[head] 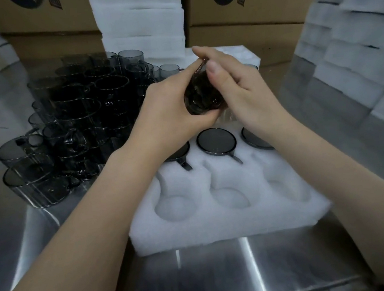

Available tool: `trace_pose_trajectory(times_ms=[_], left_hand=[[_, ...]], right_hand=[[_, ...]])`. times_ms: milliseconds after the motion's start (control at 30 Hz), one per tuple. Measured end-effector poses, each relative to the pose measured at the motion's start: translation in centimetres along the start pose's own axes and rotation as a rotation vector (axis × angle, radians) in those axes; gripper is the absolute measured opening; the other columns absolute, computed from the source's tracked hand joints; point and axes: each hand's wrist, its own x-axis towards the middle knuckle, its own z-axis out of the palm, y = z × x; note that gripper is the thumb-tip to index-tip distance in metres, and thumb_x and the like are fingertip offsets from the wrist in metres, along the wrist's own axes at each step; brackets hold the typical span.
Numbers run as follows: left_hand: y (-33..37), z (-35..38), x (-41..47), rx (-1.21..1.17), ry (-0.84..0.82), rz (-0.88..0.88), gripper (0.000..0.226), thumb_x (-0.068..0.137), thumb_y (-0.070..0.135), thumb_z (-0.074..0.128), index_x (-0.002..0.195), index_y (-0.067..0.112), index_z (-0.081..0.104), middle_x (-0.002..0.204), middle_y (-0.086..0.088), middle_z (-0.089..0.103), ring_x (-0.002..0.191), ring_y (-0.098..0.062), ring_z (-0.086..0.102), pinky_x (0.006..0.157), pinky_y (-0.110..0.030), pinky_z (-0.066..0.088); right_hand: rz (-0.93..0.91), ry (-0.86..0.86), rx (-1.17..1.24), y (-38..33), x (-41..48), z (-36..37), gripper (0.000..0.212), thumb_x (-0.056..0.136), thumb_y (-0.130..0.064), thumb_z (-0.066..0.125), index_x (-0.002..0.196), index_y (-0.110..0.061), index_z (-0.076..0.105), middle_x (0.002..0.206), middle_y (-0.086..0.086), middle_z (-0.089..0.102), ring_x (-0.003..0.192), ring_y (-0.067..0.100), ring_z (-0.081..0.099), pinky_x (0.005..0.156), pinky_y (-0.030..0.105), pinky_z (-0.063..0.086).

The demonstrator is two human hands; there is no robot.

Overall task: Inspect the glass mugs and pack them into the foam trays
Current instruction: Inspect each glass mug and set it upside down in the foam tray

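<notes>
Both hands hold one dark smoked-glass mug (201, 96) in the air over the rear half of the white foam tray w/ round cut-out pockets (219, 228). The left hand (171, 116) comes in from the left w/ fingers curled round the mug's lower part. The right hand (237, 92) grips the upper part, thumb pressed on the glass near the top, fingers wrapped behind. The mug is tilted, not upright, and touches only the hands; its handle can't be made out. Below it, in the tray's middle row, three grey glass mugs sit in pockets, only their round dark-rimmed tops showing. The left seated mug (180, 153) is half hidden under the left wrist, the middle seated mug (216, 142) is in full view, and the right seated mug (256, 139) is partly behind the right forearm. The handles of the first two point toward the camera. In the near row, three round pockets (232, 199) show bare foam. The far row is mostly hidden by the hands. The tray lies on a brushed stainless-steel table (224, 273). Just left of the tray, a dense cluster of loose smoky grey glass mugs (75, 120) stands on the table, some stacked. White foam stacks rise at rear ctr (140, 19), at right (354, 43) and far left. Behind them stand brown cardboard boxes w/ black printed logos (262, 13).
</notes>
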Motion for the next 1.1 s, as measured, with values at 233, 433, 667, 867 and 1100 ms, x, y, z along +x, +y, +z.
trace_pose_trajectory(times_ms=[233,433,667,867,1100], left_hand=[[-0.32,-0.08,-0.16,0.051,-0.063,0.014,0.074,0.074,0.025,0.076,0.143,0.023,0.048,0.108,0.007,0.070,0.098,-0.005,0.064,0.089,-0.014,0.046],[-0.21,-0.19,-0.41,-0.015,-0.041,0.076,0.078,0.075,0.019,0.073,0.145,0.028,0.041,0.140,0.008,0.054,0.130,-0.010,0.049,0.106,-0.026,0.041],[-0.48,-0.30,-0.13,-0.076,-0.110,0.021,0.093,0.070,0.022,0.084,0.147,0.027,0.032,0.145,0.011,0.047,0.132,0.003,0.041,0.109,-0.016,0.033],[-0.41,-0.16,-0.35,-0.024,-0.071,0.078,0.081,0.076,0.029,0.080,0.147,0.020,0.040,0.128,0.015,0.057,0.119,0.000,0.053,0.101,-0.010,0.037],[-0.43,-0.23,-0.45,-0.090,-0.139,0.217,0.078,0.075,0.014,0.081,0.143,0.015,0.043,0.155,0.002,0.035,0.146,-0.012,0.027,0.118,-0.026,0.025]], right_hand=[[0.217,0.071,0.359,-0.07,0.27,-0.28,0.029,0.105,-0.028,0.042,0.123,-0.022,0.063,0.096,-0.006,0.074,0.091,0.011,0.071,0.067,0.033,0.059],[0.359,-0.068,0.681,-0.07,0.61,-0.54,0.042,0.104,-0.043,0.037,0.112,-0.016,0.068,0.108,0.007,0.074,0.102,0.022,0.070,0.081,0.039,0.057],[0.302,-0.117,0.568,0.55,0.43,-0.47,0.043,0.101,-0.044,0.043,0.107,-0.011,0.070,0.103,0.009,0.075,0.099,0.025,0.071,0.072,0.033,0.057],[0.298,-0.069,0.561,0.33,0.33,-0.32,0.041,0.103,-0.036,0.044,0.091,-0.007,0.071,0.085,0.009,0.075,0.080,0.021,0.073,0.058,0.028,0.055],[0.363,-0.086,0.707,0.05,0.53,-0.93,0.036,0.105,-0.027,0.044,0.096,-0.009,0.073,0.090,0.008,0.075,0.083,0.020,0.073,0.058,0.029,0.057]])
